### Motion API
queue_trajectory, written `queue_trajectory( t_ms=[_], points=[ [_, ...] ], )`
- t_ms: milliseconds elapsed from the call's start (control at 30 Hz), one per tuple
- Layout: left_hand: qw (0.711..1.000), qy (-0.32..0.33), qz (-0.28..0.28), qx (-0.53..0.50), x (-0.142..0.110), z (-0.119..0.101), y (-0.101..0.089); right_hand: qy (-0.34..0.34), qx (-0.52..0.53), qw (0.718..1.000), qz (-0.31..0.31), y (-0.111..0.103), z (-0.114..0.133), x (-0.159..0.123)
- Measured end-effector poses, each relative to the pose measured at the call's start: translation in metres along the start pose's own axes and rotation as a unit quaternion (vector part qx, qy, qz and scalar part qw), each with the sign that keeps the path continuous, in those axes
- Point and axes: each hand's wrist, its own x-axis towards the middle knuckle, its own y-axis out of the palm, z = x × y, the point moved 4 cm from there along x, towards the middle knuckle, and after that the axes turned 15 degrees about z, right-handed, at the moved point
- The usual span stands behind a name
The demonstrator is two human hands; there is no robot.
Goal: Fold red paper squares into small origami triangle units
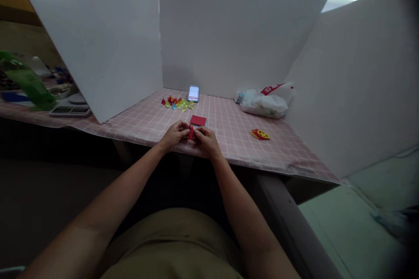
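Observation:
Between my fingertips, near the table's front edge, is a small piece of folded red paper [191,132]. My left hand [177,134] pinches it from the left, and my right hand [205,139] pinches it from the right. Just beyond my hands lies a stack of red paper squares [198,120]. Farther back sits a group of small folded paper pieces [178,103] in red, orange, yellow and blue. A phone with a lit screen [193,93] stands behind them.
White panels [229,39] enclose the pink checked tabletop [225,139]. A white plastic bag [264,103] rests at the back right. Nearer lies a yellow and red flat object [260,134]. Outside the left panel are a green bottle [29,83] and a scale [70,110].

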Motion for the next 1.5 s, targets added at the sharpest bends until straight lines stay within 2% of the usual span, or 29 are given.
queue_trajectory(
  t_ms=[1033,1233,1500],
  points=[
    [0.999,0.005,0.037,0.001,-0.0019,-0.0023,0.0012,-0.018,0.038,0.999,0.03,-0.0004,-0.0005,-0.0015],
    [0.999,0.006,0.037,0.019,-0.0034,-0.0054,0.0026,-0.016,0.004,0.999,0.027,-0.0021,-0.0025,0.0],
    [0.997,0.007,0.04,0.072,-0.0016,-0.0093,0.0086,-0.044,-0.089,0.995,-0.027,-0.0064,-0.005,0.0034]
  ],
)
